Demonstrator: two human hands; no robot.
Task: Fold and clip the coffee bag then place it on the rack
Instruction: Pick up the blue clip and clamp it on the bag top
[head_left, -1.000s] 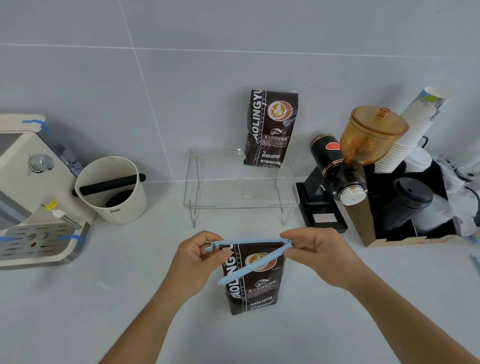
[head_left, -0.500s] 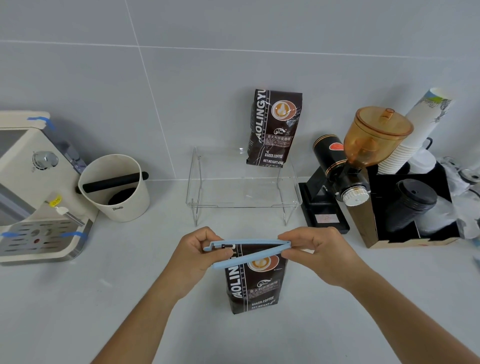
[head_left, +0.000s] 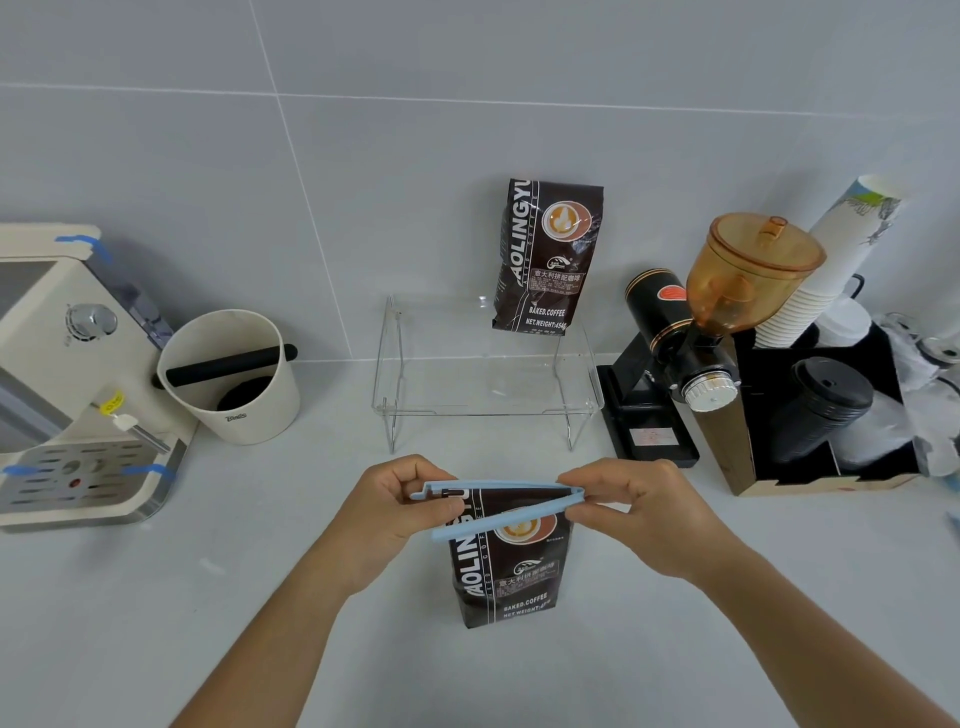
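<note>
Dark brown printed coffee bag (head_left: 506, 571) upright on the pale table (head_left: 156, 623), its top between the open arms of a light-blue plastic clip (head_left: 498, 506). Left hand (head_left: 387, 512) pinches the free ends; right hand (head_left: 644, 514) pinches the hinge. Clear acrylic rack (head_left: 488, 384) behind.

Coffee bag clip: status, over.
Both hands on blue clip, not yet shut across coffee bag. Rack ahead, one bag standing on it.

Counter clutter, basically

Left of the hands: espresso machine (head_left: 67, 374), knock box (head_left: 231, 376). Right: grinder (head_left: 696, 332), paper cups (head_left: 826, 265), black lids (head_left: 826, 400).
</note>
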